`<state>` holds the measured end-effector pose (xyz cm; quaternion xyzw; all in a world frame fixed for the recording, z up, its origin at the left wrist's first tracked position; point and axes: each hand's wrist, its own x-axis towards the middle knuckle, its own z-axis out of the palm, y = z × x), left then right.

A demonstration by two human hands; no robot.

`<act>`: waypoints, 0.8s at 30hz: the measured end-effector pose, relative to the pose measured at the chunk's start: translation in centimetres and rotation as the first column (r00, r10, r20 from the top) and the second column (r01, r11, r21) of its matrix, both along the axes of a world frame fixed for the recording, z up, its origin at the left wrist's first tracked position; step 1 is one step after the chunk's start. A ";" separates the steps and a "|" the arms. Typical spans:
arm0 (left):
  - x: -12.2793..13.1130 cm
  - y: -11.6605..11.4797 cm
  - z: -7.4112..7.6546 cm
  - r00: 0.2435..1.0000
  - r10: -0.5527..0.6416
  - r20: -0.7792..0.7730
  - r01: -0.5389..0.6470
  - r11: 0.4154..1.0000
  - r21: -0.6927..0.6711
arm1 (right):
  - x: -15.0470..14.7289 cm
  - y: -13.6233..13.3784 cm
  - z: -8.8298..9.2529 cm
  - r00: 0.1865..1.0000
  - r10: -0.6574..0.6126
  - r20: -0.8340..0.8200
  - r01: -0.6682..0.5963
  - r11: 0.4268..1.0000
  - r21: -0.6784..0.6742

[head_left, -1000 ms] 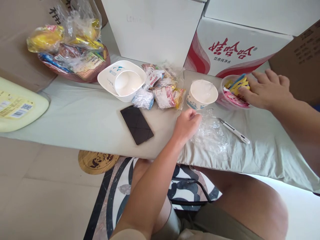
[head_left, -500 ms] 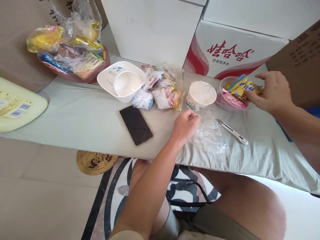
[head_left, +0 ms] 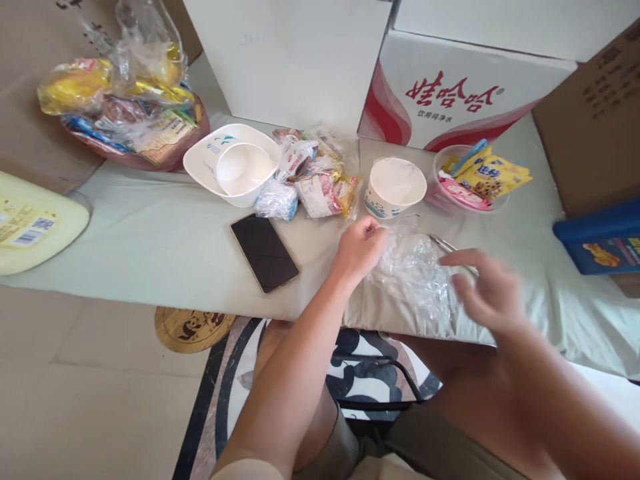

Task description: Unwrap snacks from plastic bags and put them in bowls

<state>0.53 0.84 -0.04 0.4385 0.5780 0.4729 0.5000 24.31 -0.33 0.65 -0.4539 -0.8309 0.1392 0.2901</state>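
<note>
My left hand (head_left: 361,248) rests on the cloth-covered table (head_left: 150,233), its fingers pinched on the edge of a crumpled clear plastic wrap (head_left: 413,270). Just beyond stands a white paper cup (head_left: 395,188). My right hand (head_left: 487,290) hovers over the right side of the wrap, blurred by motion, fingers curled loosely apart and nothing seen in them. A thin metal pen-like tool (head_left: 450,250) lies partly behind that hand. At the back right a clear pink-rimmed bowl (head_left: 440,193) holds yellow and pink snack packets (head_left: 493,177).
A phone (head_left: 264,252) lies face up left of my left hand. A white bowl with a cup inside (head_left: 233,163), small wrapped snacks (head_left: 317,180), a basket of packets (head_left: 125,113), a blue box (head_left: 600,237) and cardboard boxes (head_left: 450,93) surround the table.
My right hand has left the bowl of snack packets and come down toward me, over the plastic wrap. The left hand has stayed pinched on the wrap.
</note>
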 end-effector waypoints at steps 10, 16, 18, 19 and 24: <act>-1.6 -0.6 -1.8 0.826 0.255 -0.502 -0.080 0.935 0.344 | -3.9 -2.4 -4.2 0.956 0.184 0.229 -0.167 0.982 -0.092; -1.1 -3.8 -1.3 0.631 0.009 -0.775 0.540 0.713 0.448 | -2.6 -1.5 -4.2 0.977 0.011 0.211 0.005 0.997 -0.071; -0.8 -4.5 -1.8 0.504 -0.175 -0.846 0.679 0.686 0.263 | -1.9 -1.3 -4.5 0.980 -0.045 0.193 0.060 0.995 -0.074; -0.8 -4.5 -2.1 0.472 -0.247 -0.847 0.701 0.687 0.190 | -1.5 -1.2 -4.6 0.982 -0.055 0.179 0.070 0.994 -0.078; -1.9 -3.2 -3.0 0.656 -0.232 -0.718 0.550 0.799 0.244 | 0.1 -1.7 -3.7 0.973 0.105 0.205 -0.084 0.991 -0.108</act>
